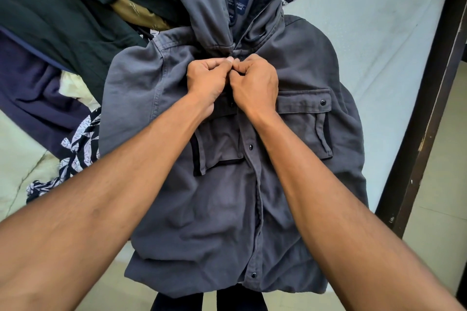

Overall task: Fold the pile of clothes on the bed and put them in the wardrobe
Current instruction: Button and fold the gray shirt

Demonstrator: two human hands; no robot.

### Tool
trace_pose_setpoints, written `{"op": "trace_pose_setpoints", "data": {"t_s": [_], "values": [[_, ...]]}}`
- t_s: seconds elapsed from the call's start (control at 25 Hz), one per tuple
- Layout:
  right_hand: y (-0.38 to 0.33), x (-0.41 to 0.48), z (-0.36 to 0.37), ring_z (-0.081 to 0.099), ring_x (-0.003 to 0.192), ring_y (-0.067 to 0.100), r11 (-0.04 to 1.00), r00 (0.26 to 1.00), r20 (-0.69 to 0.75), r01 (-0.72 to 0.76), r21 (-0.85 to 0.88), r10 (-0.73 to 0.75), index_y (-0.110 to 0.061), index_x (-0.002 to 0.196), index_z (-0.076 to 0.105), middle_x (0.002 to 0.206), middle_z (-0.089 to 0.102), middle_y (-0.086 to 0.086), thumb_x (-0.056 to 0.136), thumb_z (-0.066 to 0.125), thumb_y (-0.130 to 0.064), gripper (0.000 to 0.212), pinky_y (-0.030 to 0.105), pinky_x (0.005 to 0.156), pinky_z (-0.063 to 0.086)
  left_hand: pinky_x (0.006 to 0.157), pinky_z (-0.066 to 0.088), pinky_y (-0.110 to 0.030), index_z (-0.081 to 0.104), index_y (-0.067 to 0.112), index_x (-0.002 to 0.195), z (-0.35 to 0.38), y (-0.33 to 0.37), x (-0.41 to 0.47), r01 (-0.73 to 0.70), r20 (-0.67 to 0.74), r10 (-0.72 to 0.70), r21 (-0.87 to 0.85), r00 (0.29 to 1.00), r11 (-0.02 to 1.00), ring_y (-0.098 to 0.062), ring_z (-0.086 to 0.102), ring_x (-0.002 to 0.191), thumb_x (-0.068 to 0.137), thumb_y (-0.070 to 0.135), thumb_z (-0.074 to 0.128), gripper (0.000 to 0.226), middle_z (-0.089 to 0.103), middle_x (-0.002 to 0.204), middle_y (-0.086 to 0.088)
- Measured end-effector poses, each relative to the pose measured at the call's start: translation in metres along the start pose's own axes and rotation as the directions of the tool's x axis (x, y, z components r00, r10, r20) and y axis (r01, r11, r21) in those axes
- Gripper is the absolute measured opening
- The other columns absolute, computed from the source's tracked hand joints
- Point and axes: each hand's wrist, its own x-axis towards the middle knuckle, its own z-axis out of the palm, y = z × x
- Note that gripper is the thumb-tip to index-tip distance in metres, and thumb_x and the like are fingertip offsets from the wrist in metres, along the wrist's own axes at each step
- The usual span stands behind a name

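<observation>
Both hands, left hand [207, 81] and right hand [255, 83], pinch the soft grey shirt [227, 197] placket together.

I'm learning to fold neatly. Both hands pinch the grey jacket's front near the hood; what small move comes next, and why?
Probably press the pinched edges together to fasten the top snap. The left hand and right hand pinch the grey jacket at its front opening just below the hood. The lower snap looks fastened already, so the front would then lie shut for folding.
</observation>
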Motion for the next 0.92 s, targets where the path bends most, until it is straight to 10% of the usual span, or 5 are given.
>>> {"op": "trace_pose_setpoints", "data": {"t_s": [0.24, 0.4, 0.6, 0.76, 0.92], "values": [[0.013, -0.012, -0.022, 0.069, 0.102, 0.012, 0.914, 0.986, 0.167, -0.053, 0.401, -0.016, -0.011, 0.113, 0.077, 0.107, 0.071, -0.004, 0.088, 0.073, -0.023, 0.028, 0.032, 0.095, 0.054, 0.077, 0.061, -0.034, 0.075, 0.018, 0.084, 0.000, 0.013, -0.011, -0.077, 0.088, 0.065, 0.131, 0.994, 0.988, -0.018, 0.074, 0.088, 0.098, 0.018, 0.062, 0.019, 0.076, 0.090, -0.007], [0.041, -0.031, -0.073, 0.069, 0.093, 0.002, 0.886, 0.989, -0.122, -0.020, 0.464, 0.086, -0.016, 0.116, 0.076, 0.108, 0.072, -0.004, 0.089, 0.073, -0.016, 0.027, 0.023, 0.092, 0.055, 0.063, 0.059, -0.025, 0.072, 0.014, 0.109, -0.050, 0.025, -0.028, -0.276, 0.053, 0.275, 0.351, 0.960, 0.895, -0.003, 0.069, 0.072, 0.097, 0.018, 0.062, 0.016, 0.070, 0.087, -0.003], [0.110, -0.009, -0.132, 0.059, 0.118, 0.012, 0.901, 0.951, 0.014, -0.296, 0.317, 0.308, -0.022, 0.148, 0.052, 0.131, 0.058, -0.003, 0.091, 0.072, -0.031, 0.062, 0.030, 0.109, 0.046, 0.097, 0.039, -0.022, 0.065, 0.016, 0.129, -0.123, 0.032, -0.033, -0.483, 0.145, 0.612, 0.761, 0.777, 0.434, -0.028, 0.060, 0.103, 0.085, 0.033, 0.068, 0.047, 0.063, 0.111, -0.010], [0.105, 0.032, -0.146, 0.066, 0.109, 0.011, 0.841, 0.911, 0.261, -0.399, 0.366, 0.318, -0.023, 0.138, 0.061, 0.120, 0.066, -0.007, 0.085, 0.075, -0.048, 0.060, 0.030, 0.103, 0.050, 0.102, 0.034, -0.045, 0.060, 0.027, 0.129, -0.116, 0.060, -0.014, -0.275, 0.140, 0.424, 0.921, 0.895, 0.277, -0.031, 0.047, 0.124, 0.078, 0.062, 0.074, 0.063, 0.058, 0.124, -0.005], [0.081, 0.054, -0.141, 0.075, 0.084, 0.016, 0.846, 0.900, 0.362, -0.381, 0.373, 0.245, -0.017, 0.093, 0.079, 0.091, 0.079, 0.000, 0.083, 0.078, -0.032, 0.018, 0.030, 0.078, 0.057, 0.079, 0.040, -0.038, 0.063, 0.018, 0.087, -0.095, 0.100, 0.003, -0.203, 0.191, 0.073, 0.947, 0.979, 0.250, -0.025, 0.056, 0.087, 0.082, 0.050, 0.076, 0.035, 0.066, 0.087, -0.005]]}}
